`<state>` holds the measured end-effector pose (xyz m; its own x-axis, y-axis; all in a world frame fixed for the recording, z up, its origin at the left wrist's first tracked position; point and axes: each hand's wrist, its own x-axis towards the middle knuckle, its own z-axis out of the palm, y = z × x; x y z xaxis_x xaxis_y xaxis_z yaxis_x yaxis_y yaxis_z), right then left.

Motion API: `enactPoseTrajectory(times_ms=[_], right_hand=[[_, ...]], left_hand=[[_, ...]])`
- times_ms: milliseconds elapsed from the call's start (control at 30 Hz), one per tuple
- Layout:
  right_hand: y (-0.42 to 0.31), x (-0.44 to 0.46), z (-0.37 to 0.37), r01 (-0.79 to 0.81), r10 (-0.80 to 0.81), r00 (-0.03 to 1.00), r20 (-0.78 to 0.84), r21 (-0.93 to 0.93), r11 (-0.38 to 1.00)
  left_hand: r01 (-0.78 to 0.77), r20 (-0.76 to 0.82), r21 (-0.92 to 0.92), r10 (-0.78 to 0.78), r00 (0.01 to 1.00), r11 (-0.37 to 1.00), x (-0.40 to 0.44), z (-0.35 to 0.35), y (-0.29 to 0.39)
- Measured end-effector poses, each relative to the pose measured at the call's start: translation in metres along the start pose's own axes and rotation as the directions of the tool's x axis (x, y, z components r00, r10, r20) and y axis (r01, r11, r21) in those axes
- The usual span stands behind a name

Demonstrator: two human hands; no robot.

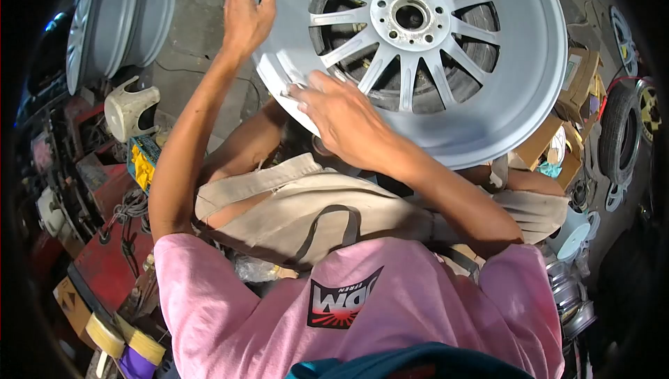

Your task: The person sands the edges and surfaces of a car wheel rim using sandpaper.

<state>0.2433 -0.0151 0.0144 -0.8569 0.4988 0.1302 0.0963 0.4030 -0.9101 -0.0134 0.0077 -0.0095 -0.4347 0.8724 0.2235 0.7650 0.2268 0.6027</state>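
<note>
Far left, grey wheel rims (115, 23) stand on edge, well apart from you. Your left hand (249, 20) is at the left edge of the grey multi-spoke alloy wheel (411, 41), forearm reaching far, thumb spread from the fingers; whether they grip, I cannot tell. The wheel sits ahead of you, beyond your lap; uneven pressure or a slack left hand could let it tip or turn. Your right hand (341, 117) bends over its near-left lip, fingers curled together, forearm slanting in from the right. Anything pinched there is hidden; whitened fingertips could slip on the smooth lip.
</note>
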Motion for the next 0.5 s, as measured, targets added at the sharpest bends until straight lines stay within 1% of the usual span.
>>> enactPoseTrajectory(times_ms=[33, 67, 100, 133, 167, 200, 233, 267, 300, 333, 367, 433, 467, 500], right_hand=[[0.005, 0.002, 0.005, -0.014, 0.014, 1.000, 0.001, 0.003, 1.000], [0.015, 0.016, 0.014, 0.042, -0.042, 0.999, -0.028, 0.007, 0.999], [0.019, 0.029, 0.017, 0.098, -0.097, 0.994, -0.056, 0.011, 0.995], [0.023, 0.038, 0.013, -0.016, 0.014, 0.999, 0.034, 0.065, 0.998], [0.019, 0.034, 0.012, -0.009, 0.007, 0.999, 0.035, 0.069, 0.998], [0.014, 0.025, 0.006, -0.020, 0.016, 0.997, 0.073, 0.054, 0.998], [0.012, 0.012, -0.001, -0.036, 0.031, 0.993, 0.113, 0.037, 0.999], [0.017, -0.010, -0.008, 0.043, -0.047, 0.996, 0.070, 0.049, 0.998], [0.009, -0.025, -0.033, -0.064, 0.043, 0.975, 0.219, 0.090, 0.994], [0.002, -0.033, -0.060, -0.176, 0.122, 0.922, 0.368, 0.117, 0.977], [0.006, -0.041, -0.078, -0.187, 0.131, 0.920, 0.369, 0.120, 0.975], [0.016, -0.046, -0.103, -0.425, 0.307, 0.827, 0.472, 0.165, 0.890], [0.017, -0.044, -0.105, -0.423, 0.305, 0.826, 0.474, 0.165, 0.891], [0.019, -0.041, -0.107, -0.504, 0.386, 0.818, 0.427, 0.206, 0.839]], left_hand=[[-0.031, -0.019, 0.056, 0.033, 0.999, 0.998, -0.002, 0.001, -0.003], [-0.066, -0.045, 0.119, 0.071, 0.996, 0.991, 0.000, 0.001, -0.006], [-0.063, -0.043, 0.121, 0.069, 0.997, 0.991, -0.001, 0.002, -0.005], [-0.068, -0.043, 0.096, 0.072, 0.996, 0.993, -0.002, 0.002, -0.005], [-0.077, -0.045, 0.073, 0.080, 0.996, 0.994, 0.000, 0.000, -0.005], [-0.080, -0.049, 0.076, 0.084, 0.995, 0.994, 0.002, -0.002, -0.003], [-0.033, -0.031, 0.063, 0.035, 0.999, 0.997, 0.002, -0.002, -0.002], [0.016, -0.005, 0.046, -0.016, 1.000, 0.999, 0.000, -0.001, 0.000], [0.017, -0.005, 0.044, -0.016, 1.000, 0.999, 0.001, -0.001, 0.000], [0.014, -0.014, 0.054, -0.013, 1.000, 0.998, 0.001, -0.002, -0.001], [0.013, -0.015, 0.061, -0.013, 1.000, 0.998, -0.001, -0.001, -0.001], [-0.004, -0.005, 0.051, 0.004, 1.000, 0.999, 0.000, -0.002, 0.001], [-0.025, 0.002, 0.044, 0.025, 1.000, 0.999, 0.000, -0.004, 0.001], [-0.028, -0.002, 0.049, 0.028, 1.000, 0.998, 0.000, -0.004, 0.001]])
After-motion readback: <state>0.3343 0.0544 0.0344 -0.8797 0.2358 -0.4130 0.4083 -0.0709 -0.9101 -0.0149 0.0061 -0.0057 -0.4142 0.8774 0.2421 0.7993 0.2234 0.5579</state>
